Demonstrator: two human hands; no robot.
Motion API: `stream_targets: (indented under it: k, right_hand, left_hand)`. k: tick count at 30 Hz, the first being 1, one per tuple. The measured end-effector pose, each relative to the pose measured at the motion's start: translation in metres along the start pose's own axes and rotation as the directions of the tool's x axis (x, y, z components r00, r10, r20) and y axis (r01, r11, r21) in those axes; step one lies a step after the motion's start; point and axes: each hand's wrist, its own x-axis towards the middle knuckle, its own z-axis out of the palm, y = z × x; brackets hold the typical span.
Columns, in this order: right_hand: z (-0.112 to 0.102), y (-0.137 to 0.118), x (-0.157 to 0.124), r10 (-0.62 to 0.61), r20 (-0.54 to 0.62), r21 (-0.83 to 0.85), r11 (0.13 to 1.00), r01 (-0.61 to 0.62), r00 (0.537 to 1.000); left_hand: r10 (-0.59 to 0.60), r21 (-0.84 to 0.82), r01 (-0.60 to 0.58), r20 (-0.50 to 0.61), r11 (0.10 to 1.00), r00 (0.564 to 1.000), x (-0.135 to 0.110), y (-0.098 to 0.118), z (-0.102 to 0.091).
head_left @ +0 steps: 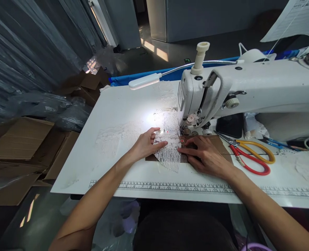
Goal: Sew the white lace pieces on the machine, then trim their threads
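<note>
A strip of white lace (169, 153) lies on the white sewing table (112, 115), running under the needle of a white sewing machine (248, 94). My left hand (146, 143) rests on the lace's left edge, thumb and forefinger pinched on it. My right hand (205, 155) lies flat with fingers spread, pressing the lace's right edge against a brown board (219, 143) beneath it. More lace (115, 136) spreads out to the left of my left hand.
Scissors with red and yellow handles (251, 157) lie right of my right hand. A gooseneck lamp (145, 81) lights the needle area. A ruler strip (170, 187) runs along the table's front edge. Cardboard boxes (21, 139) and plastic bags sit at the left.
</note>
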Motion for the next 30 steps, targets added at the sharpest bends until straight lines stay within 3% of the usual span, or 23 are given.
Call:
stream_targets:
  k: [3,5,6,9,11,12,15,17,21,26,30]
  right_hand:
    - [0.000,-0.001,0.000,0.004,-0.002,0.003,1.000,-0.004,1.000]
    - [0.000,-0.001,0.000,0.004,0.007,0.004,1.000,-0.004,1.000]
    - [0.000,-0.001,0.000,0.004,0.009,0.002,1.000,-0.004,1.000]
    - [0.000,-0.002,0.000,0.001,0.006,-0.008,1.000,-0.001,1.000]
    - [0.000,-0.002,0.000,0.000,-0.004,-0.016,1.000,0.000,1.000]
    - [0.001,-0.001,0.000,-0.001,-0.009,-0.019,1.000,0.001,1.000]
    - [0.001,-0.002,0.000,-0.004,-0.014,-0.020,1.000,0.004,1.000]
    - [0.001,-0.002,0.000,-0.006,-0.011,-0.015,1.000,0.006,1.000]
    - [0.000,-0.001,0.000,-0.009,0.001,-0.009,1.000,0.009,1.000]
    - [0.001,0.001,0.000,-0.015,-0.004,-0.018,1.000,0.015,1.000]
    - [0.001,0.001,0.000,-0.021,-0.009,-0.014,1.000,0.021,1.000]
  left_hand:
    - [0.116,0.145,-0.097,-0.127,0.985,0.985,0.000,0.000,-0.006]
    - [0.289,0.344,-0.205,-0.214,0.916,0.933,0.002,0.001,-0.006]
    - [0.396,0.438,-0.282,-0.194,0.854,0.898,0.004,0.003,-0.005]
    - [0.659,0.568,-0.591,0.108,0.574,0.744,0.011,0.011,0.008]
    - [0.719,0.572,-0.717,0.290,0.399,0.631,0.015,0.017,0.018]
    - [0.720,0.582,-0.734,0.335,0.350,0.608,0.017,0.020,0.021]
    - [0.664,0.647,-0.694,0.372,0.316,0.649,0.017,0.023,0.027]
    - [0.624,0.678,-0.659,0.370,0.325,0.688,0.015,0.022,0.026]
    - [0.598,0.674,-0.639,0.353,0.371,0.720,0.010,0.018,0.024]
    - [0.604,0.611,-0.640,0.308,0.467,0.735,-0.001,0.010,0.020]
    - [0.625,0.603,-0.652,0.302,0.459,0.720,-0.013,0.003,0.013]
